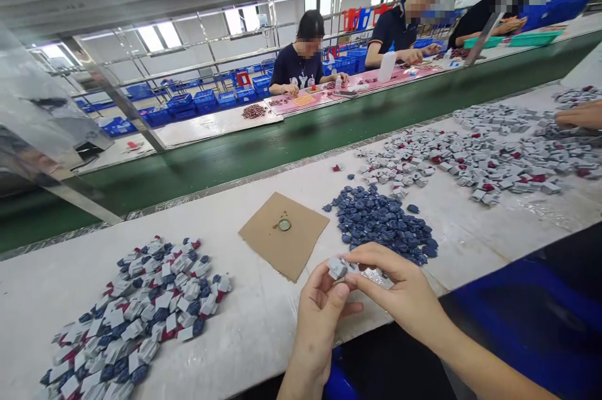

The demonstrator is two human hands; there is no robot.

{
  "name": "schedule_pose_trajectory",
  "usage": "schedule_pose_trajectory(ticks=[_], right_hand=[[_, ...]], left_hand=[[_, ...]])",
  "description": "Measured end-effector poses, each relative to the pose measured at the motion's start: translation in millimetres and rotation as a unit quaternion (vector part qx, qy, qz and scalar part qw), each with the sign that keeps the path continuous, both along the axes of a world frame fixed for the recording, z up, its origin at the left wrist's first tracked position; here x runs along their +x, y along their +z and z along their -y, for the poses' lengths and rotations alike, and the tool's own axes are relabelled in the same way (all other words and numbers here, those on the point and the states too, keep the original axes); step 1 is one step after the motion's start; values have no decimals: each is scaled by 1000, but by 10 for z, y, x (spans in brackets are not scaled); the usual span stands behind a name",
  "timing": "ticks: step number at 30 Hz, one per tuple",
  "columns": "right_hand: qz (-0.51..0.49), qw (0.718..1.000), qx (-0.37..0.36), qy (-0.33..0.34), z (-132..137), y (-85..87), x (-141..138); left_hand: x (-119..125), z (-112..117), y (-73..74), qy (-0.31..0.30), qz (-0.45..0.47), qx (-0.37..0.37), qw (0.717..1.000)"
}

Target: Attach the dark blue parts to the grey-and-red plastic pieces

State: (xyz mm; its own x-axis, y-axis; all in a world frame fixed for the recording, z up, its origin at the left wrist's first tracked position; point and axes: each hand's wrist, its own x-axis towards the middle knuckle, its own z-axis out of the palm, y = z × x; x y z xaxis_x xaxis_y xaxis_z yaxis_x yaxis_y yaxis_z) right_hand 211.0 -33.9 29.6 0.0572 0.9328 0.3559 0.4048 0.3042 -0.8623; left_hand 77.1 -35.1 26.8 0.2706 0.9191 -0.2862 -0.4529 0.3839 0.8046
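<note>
Near the table's front edge, my left hand (322,306) pinches a small light-grey plastic part (337,268) between thumb and fingers. My right hand (395,287) meets it from the right, its thumb and fingertips closed against the same part; whether they also hold a smaller piece is hidden. Just beyond my hands lies a pile of small dark-blue pieces (383,219). To its left, a brown cardboard square (301,243) bears a bottle cap (285,224). At the left is a heap of grey parts joined with blue and red pieces (155,300).
A wide spread of grey and red parts (470,155) covers the table's right side, where another person's hand (580,116) reaches in. Past a green belt (235,165), several people sit at a facing table. A metal post (113,99) stands at the left.
</note>
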Motion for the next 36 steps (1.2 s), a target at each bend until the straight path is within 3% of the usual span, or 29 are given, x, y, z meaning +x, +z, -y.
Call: schedule_pose_trajectory(ticks=[4,7,10,13,18,22,28,36], right_hand=[[44,999,-6,15,6,-53,-60],[146,989,1,-14,-16,-88,211],[334,937,26,-104,-24,-186,630],[445,890,7,-103,-18,-324,941],[462,881,-16,-100,-72,-426,991],[481,870,7,-103,-226,-381,904],[456,889,-1,-40,-412,-307,867],[431,902,-32,-7,-414,-197,870]], left_hand=[[-29,-47,-51,76,-6,-7,997],[-114,-71,-49,95,8,-33,995],[-202,-78,-31,87,6,-55,995],[-242,-80,-29,84,12,-71,994],[-245,-80,-41,135,0,-65,989],[-279,-50,-20,123,19,-59,990],[-326,23,2,121,78,-61,988],[-328,-24,-150,108,70,-86,988]])
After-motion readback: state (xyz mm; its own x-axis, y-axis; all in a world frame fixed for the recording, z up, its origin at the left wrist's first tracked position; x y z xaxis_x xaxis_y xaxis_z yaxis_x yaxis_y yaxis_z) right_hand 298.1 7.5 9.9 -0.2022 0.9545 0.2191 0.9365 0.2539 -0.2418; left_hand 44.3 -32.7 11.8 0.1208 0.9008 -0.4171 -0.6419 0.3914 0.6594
